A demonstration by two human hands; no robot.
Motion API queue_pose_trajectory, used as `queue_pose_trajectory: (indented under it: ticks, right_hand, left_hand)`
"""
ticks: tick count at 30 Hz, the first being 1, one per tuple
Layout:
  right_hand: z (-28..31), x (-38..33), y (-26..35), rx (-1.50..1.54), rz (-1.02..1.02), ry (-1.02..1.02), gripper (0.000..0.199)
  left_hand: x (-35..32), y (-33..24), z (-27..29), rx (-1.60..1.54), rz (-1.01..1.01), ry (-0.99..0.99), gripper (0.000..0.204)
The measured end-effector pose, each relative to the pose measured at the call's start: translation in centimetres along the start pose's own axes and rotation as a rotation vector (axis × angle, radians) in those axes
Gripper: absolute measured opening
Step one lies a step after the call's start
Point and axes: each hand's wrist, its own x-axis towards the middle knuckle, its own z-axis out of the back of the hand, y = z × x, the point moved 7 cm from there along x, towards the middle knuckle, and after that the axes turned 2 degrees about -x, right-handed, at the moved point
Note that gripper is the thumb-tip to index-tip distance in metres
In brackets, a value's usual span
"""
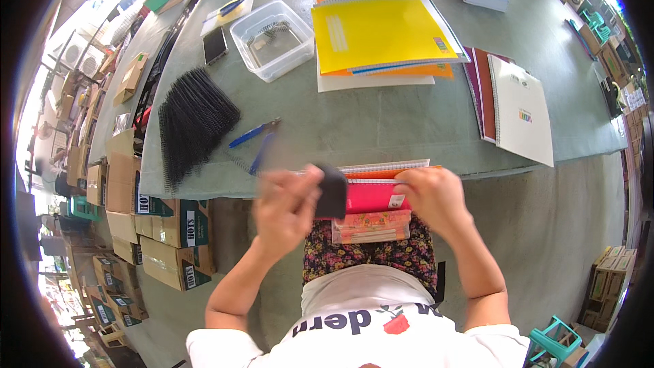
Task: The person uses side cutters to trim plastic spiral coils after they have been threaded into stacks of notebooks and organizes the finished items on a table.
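Note:
A stack of notebooks (373, 197) with pink and orange covers rests on my lap against the table's front edge. My right hand (436, 194) grips the stack's right end near its top. My left hand (286, 206) is blurred at the stack's left end and holds a dark object (333, 192), whose kind I cannot make out. A white spiral-bound notebook edge (385, 165) lies just beyond the stack on the table.
On the grey-green table (381, 129) lie blue-handled pliers (253, 138), a pile of black spiral coils (193, 123), a clear plastic tub (272, 39), a phone (214, 44), yellow notebooks (378, 34) and more notebooks (511, 99) at right. Cardboard boxes (163, 232) stand at lower left.

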Motion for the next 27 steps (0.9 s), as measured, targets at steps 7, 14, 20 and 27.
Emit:
queue_pose_trajectory:
  ticks: [7,14,20,27]
  right_hand:
    - [-3.6,-2.7,-6.2,1.100,-0.409,0.003,0.018]
    - [-5.0,-3.1,-6.2,1.389,-0.404,-0.063,0.019]
    - [-5.6,-3.2,-6.4,1.395,-0.379,-0.072,0.021]
    - [-5.7,-3.1,-6.3,1.341,-0.408,-0.062,0.022]
  left_hand:
    - [-0.3,-0.9,-3.5,-0.087,0.034,0.214,0.030]
    - [-0.5,-1.3,-5.5,-0.126,0.050,0.428,0.037]
    - [-1.1,-3.0,-6.7,-0.183,-0.054,0.459,0.036]
    - [-0.1,-3.3,-8.8,-0.061,-0.073,0.540,0.033]
